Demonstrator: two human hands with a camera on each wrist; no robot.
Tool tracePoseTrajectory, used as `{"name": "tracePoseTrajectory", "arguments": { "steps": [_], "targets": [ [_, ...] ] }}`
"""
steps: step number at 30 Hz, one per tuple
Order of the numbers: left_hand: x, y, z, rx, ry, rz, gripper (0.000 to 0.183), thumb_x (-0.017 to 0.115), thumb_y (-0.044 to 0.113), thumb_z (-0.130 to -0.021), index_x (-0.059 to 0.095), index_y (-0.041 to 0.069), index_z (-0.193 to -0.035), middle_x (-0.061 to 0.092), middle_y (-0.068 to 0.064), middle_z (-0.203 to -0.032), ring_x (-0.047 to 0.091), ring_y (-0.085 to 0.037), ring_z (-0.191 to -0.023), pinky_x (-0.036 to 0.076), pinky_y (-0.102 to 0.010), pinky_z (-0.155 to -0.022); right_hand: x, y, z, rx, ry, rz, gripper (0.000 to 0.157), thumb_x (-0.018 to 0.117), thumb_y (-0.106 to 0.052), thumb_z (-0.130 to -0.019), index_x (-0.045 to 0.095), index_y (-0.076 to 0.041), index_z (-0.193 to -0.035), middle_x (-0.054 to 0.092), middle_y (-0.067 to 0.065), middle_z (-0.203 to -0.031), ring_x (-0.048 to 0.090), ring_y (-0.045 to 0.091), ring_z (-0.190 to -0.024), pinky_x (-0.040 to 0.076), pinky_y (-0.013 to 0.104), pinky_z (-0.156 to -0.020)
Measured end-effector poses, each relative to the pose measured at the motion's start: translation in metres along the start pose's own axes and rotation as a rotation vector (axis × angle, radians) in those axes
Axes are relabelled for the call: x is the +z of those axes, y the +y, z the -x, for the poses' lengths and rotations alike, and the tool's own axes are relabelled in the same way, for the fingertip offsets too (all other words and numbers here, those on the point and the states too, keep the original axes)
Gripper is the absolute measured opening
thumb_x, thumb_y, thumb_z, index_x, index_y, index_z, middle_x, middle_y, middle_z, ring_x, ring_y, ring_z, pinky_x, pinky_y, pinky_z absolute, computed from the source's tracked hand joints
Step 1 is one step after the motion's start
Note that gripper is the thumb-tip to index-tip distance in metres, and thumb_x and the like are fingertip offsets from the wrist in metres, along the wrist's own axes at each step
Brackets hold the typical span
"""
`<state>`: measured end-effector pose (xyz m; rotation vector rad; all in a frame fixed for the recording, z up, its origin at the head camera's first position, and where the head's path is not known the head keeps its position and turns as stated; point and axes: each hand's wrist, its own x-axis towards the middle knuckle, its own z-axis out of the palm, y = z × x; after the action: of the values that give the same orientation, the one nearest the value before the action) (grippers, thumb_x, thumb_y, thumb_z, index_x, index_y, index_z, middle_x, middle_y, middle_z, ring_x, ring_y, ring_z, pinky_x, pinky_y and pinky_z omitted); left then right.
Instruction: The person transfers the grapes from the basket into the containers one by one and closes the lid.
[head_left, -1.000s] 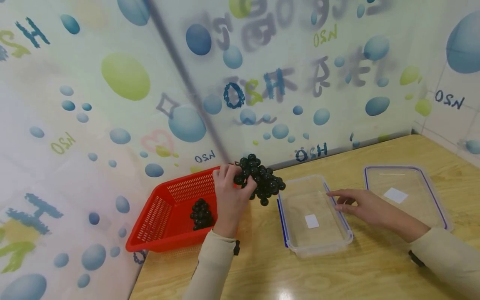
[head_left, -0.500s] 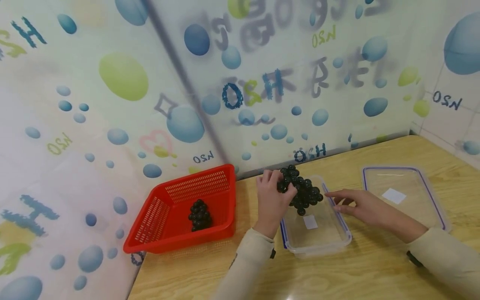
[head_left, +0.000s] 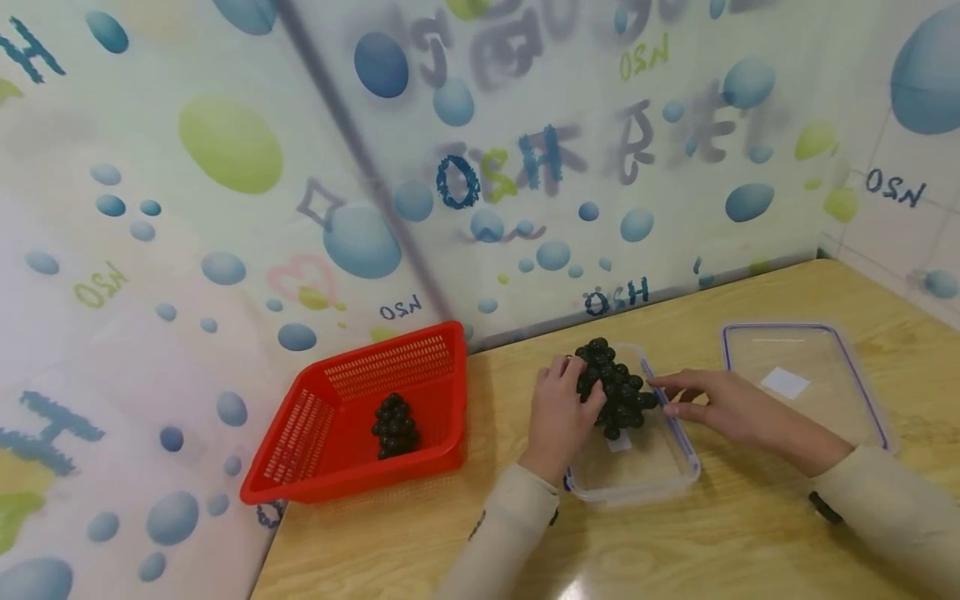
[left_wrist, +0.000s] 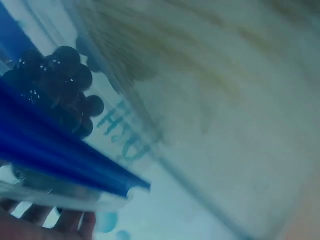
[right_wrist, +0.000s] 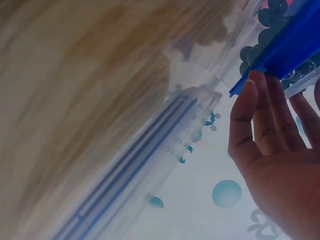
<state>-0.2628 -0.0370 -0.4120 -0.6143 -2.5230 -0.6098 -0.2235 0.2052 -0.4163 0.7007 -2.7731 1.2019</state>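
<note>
A bunch of dark grapes (head_left: 618, 390) hangs from my left hand (head_left: 558, 412), whose thumb and fingers grip its left side. The grapes are low inside the outline of a clear plastic food container (head_left: 637, 493), over its far half. Both wrist views show grapes through the container, beyond a blue side latch (right_wrist: 290, 47). My right hand (head_left: 731, 408) is at the container's right side, with its fingertips against that latch in the right wrist view. In the left wrist view, fingers (left_wrist: 72, 222) of my left hand show partly below the container's edge.
A red plastic basket (head_left: 348, 483) stands on the left, holding a smaller bunch of dark grapes (head_left: 394, 429). The clear lid (head_left: 817, 417) with a blue seal lies flat on the right. A patterned curtain (head_left: 517, 275) borders the wooden table (head_left: 375, 550) behind.
My left hand has carried the grapes rightward from beside the basket to the container, then lowered them. My right hand has stayed at the container's right edge.
</note>
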Motion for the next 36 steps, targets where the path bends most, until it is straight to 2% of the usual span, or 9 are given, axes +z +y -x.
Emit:
{"name": "tracePoseTrajectory", "arguments": {
  "steps": [7, 10, 12, 16, 19, 23, 28, 32, 36],
  "targets": [
    [-0.01, 0.001, 0.002, -0.005, -0.146, -0.205, 0.028, 0.059, 0.037, -0.098, 0.065, 0.015, -0.116, 0.067, 0.0, -0.111, 0.06, -0.022, -0.105, 0.043, -0.052, -0.094, -0.002, -0.001, -0.001, 0.003, 0.0, 0.025, 0.044, 0.065, -0.023, -0.095, 0.059, -0.002, -0.133, 0.066, 0.003, -0.108, 0.063, 0.024, -0.096, 0.052, 0.039, -0.074],
    [-0.01, 0.0, 0.002, 0.004, -0.176, -0.224, 0.03, 0.061, 0.035, -0.098, 0.06, 0.014, -0.119, 0.07, 0.0, -0.104, 0.059, -0.02, -0.105, 0.041, -0.048, -0.098, -0.003, -0.002, 0.0, -0.003, -0.001, 0.029, 0.044, 0.065, -0.022, -0.095, 0.059, -0.001, -0.133, 0.067, 0.005, -0.109, 0.064, 0.025, -0.096, 0.053, 0.041, -0.074],
    [-0.009, -0.001, 0.002, 0.012, -0.184, -0.233, 0.039, 0.062, 0.032, -0.097, 0.054, 0.012, -0.129, 0.071, -0.001, -0.1, 0.058, -0.02, -0.105, 0.042, -0.045, -0.097, -0.003, -0.002, 0.0, -0.008, -0.003, 0.026, 0.044, 0.065, -0.021, -0.095, 0.059, 0.0, -0.133, 0.067, 0.006, -0.109, 0.064, 0.025, -0.097, 0.053, 0.041, -0.075],
    [-0.007, -0.003, 0.002, 0.066, -0.204, -0.292, 0.056, 0.059, 0.028, -0.098, 0.04, 0.009, -0.148, 0.065, -0.002, -0.113, 0.053, -0.023, -0.109, 0.043, -0.04, -0.092, -0.003, -0.002, -0.001, -0.003, -0.009, 0.015, 0.044, 0.065, -0.022, -0.096, 0.058, 0.0, -0.134, 0.066, 0.006, -0.11, 0.064, 0.026, -0.097, 0.052, 0.04, -0.075],
    [-0.006, -0.004, 0.002, 0.123, -0.189, -0.335, 0.053, 0.057, 0.027, -0.098, 0.045, 0.008, -0.146, 0.055, -0.007, -0.12, 0.049, -0.024, -0.103, 0.044, -0.035, -0.085, -0.002, -0.002, -0.001, 0.005, -0.008, 0.013, 0.045, 0.064, -0.024, -0.096, 0.058, -0.001, -0.134, 0.066, 0.006, -0.11, 0.063, 0.025, -0.097, 0.052, 0.04, -0.075],
    [-0.006, -0.006, 0.0, 0.15, -0.166, -0.35, 0.043, 0.06, 0.026, -0.095, 0.057, 0.006, -0.133, 0.044, -0.011, -0.125, 0.043, -0.025, -0.107, 0.042, -0.032, -0.089, -0.001, -0.002, -0.002, 0.003, -0.001, 0.014, 0.045, 0.064, -0.025, -0.096, 0.058, -0.001, -0.134, 0.066, 0.006, -0.11, 0.063, 0.024, -0.097, 0.052, 0.04, -0.075],
    [-0.006, -0.008, -0.002, 0.184, -0.249, -0.253, 0.041, 0.058, 0.018, -0.095, 0.05, 0.004, -0.133, 0.036, -0.012, -0.15, 0.034, -0.024, -0.137, 0.03, -0.031, -0.11, 0.0, -0.002, -0.001, 0.003, 0.0, 0.01, 0.045, 0.065, -0.023, -0.095, 0.059, 0.0, -0.133, 0.067, 0.006, -0.109, 0.063, 0.025, -0.097, 0.052, 0.041, -0.076],
    [-0.009, -0.009, -0.002, 0.222, -0.29, -0.221, 0.057, 0.056, 0.014, -0.097, 0.037, 0.011, -0.151, 0.04, -0.009, -0.15, 0.036, -0.021, -0.138, 0.036, -0.03, -0.107, 0.0, -0.003, -0.001, 0.011, 0.0, 0.013, 0.043, 0.065, -0.021, -0.095, 0.059, -0.001, -0.134, 0.066, 0.006, -0.109, 0.064, 0.025, -0.097, 0.052, 0.042, -0.076],
    [-0.012, -0.008, -0.001, 0.245, -0.309, -0.281, 0.053, 0.055, 0.017, -0.097, 0.045, 0.018, -0.148, 0.042, -0.009, -0.15, 0.04, -0.021, -0.136, 0.047, -0.031, -0.096, -0.001, -0.003, -0.001, 0.009, 0.003, 0.008, 0.044, 0.065, -0.022, -0.096, 0.058, -0.002, -0.134, 0.066, 0.006, -0.11, 0.063, 0.025, -0.097, 0.052, 0.041, -0.075]
  ]
}}
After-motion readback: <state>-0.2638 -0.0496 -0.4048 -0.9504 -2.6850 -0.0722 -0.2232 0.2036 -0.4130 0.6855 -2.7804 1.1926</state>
